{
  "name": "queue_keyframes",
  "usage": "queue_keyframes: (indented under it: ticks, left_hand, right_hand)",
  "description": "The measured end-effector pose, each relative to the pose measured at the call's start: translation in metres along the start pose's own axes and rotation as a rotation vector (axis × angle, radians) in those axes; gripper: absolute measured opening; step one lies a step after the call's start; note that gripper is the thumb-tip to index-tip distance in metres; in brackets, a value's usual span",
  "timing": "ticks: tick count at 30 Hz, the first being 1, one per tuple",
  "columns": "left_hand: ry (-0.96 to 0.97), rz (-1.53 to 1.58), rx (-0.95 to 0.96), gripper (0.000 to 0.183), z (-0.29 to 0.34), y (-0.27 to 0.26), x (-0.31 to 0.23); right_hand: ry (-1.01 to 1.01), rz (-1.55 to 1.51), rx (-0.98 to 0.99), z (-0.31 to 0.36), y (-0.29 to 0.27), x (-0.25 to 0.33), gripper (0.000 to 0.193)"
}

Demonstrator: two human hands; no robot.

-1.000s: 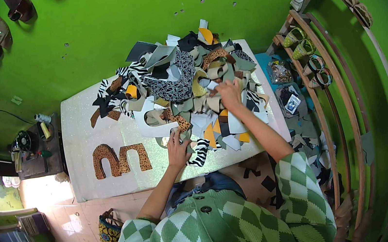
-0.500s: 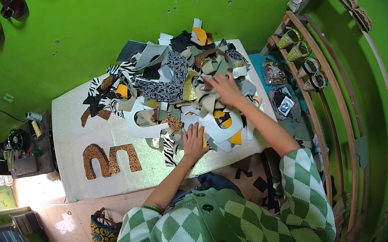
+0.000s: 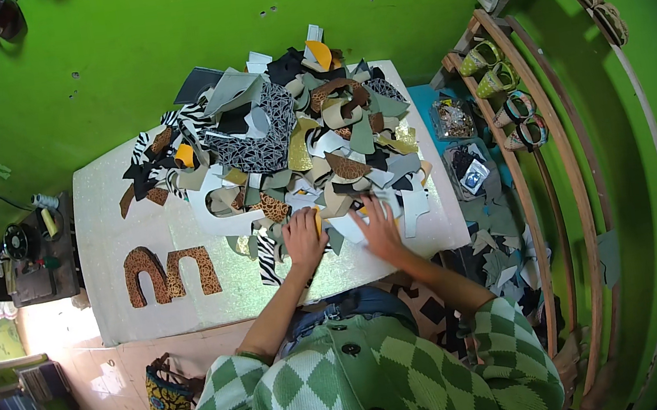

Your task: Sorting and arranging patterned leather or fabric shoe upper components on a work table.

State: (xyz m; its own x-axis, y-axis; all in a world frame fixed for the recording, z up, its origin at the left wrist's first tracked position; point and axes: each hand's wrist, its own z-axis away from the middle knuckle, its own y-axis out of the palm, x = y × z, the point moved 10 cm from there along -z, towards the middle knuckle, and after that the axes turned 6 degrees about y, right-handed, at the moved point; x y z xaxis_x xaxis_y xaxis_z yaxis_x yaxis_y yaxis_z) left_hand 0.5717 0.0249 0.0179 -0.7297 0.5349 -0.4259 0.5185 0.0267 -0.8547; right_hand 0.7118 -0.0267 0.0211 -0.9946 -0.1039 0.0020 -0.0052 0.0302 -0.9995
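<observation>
A heap of cut material scraps in grey, white, beige, gold, orange and animal prints covers the back and middle of a white table. My left hand lies on the front edge of the heap, fingers stretched over the scraps beside a bit of orange. Just right of it, my right hand has its fingers apart over white scraps; the fingertips are slightly blurred. A zebra-print strip lies left of my left hand. Two leopard-print arch-shaped pieces, a thicker one and another, rest farther left.
To the right, a wooden rack carries several sandals. Clear containers stand between table and rack, with more scraps below. A sewing machine is on the left. A patterned bag sits on the floor.
My right hand has come back from the middle of the heap toward my left hand at the front. Scraps in the heap's right part are rearranged. The view has shifted slightly.
</observation>
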Motion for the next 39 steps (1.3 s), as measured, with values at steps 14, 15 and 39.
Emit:
queue_keyframes:
  ticks: [14,15,39]
  left_hand:
    - [0.101,-0.006,0.053,0.080,-0.025,-0.010,-0.040]
    - [0.115,0.001,0.102,0.087,-0.020,0.003,-0.047]
    - [-0.152,-0.093,0.134,0.087,-0.037,0.017,-0.023]
  right_hand:
    - [0.001,-0.302,-0.395,-0.148,-0.119,-0.081,0.030]
    - [0.006,-0.314,-0.304,-0.161,-0.129,-0.073,0.029]
    - [-0.106,-0.037,-0.214,-0.224,-0.140,-0.049,0.120]
